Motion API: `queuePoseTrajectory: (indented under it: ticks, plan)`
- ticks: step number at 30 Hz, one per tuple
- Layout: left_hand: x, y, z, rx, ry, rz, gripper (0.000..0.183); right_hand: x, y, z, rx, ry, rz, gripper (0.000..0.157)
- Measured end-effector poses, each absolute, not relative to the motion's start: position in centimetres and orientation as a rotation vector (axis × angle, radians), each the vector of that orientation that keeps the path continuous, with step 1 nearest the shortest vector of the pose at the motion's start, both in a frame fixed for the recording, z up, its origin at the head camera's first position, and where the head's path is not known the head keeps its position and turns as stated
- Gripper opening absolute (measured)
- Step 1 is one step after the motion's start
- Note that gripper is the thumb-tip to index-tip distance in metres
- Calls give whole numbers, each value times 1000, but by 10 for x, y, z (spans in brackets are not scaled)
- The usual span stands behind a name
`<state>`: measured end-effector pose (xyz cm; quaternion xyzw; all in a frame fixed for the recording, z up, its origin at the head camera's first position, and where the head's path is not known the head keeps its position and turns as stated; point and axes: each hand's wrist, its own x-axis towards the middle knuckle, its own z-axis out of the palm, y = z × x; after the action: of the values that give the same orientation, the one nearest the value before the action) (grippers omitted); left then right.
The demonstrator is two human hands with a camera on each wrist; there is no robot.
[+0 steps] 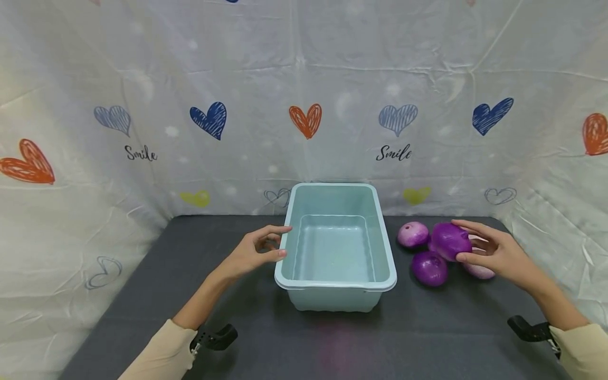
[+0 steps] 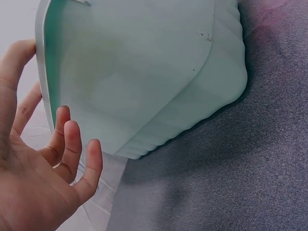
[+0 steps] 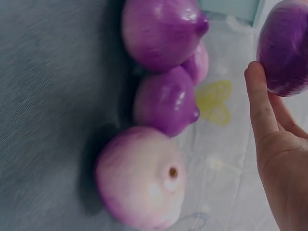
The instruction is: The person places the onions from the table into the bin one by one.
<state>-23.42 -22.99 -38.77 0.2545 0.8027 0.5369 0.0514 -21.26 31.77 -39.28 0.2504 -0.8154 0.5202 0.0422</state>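
One glossy, deep-purple round onion [image 1: 447, 241] is pinched between thumb and fingers of the right hand [image 1: 503, 256], to the right of a pale-blue rectangular plastic tub [image 1: 328, 301]. It is raised above four other purple and pinkish onions [image 3: 166, 103] on the dark grey cloth [image 1: 157, 274]. The left hand [image 1: 252, 249], loosely spread, has its fingertips at the tub's rim. Lifting seems the present step; the next move probably needs a steady pinch, clear of the neighbours.

Cream sleeves [image 1: 161, 349], black wrist-worn devices [image 1: 219, 338]
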Motion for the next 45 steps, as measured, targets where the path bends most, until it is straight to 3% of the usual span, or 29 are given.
queuePoseTrajectory:
  ticks: [28,45]
  plan:
    - [-236,-229,-383,727,2431,1678,48,-256,256,-348,743,-2453,1673,66]
    - [-238,-228,-383,668,2457,1686,45,-277,223,-337,950,-2441,1683,72]
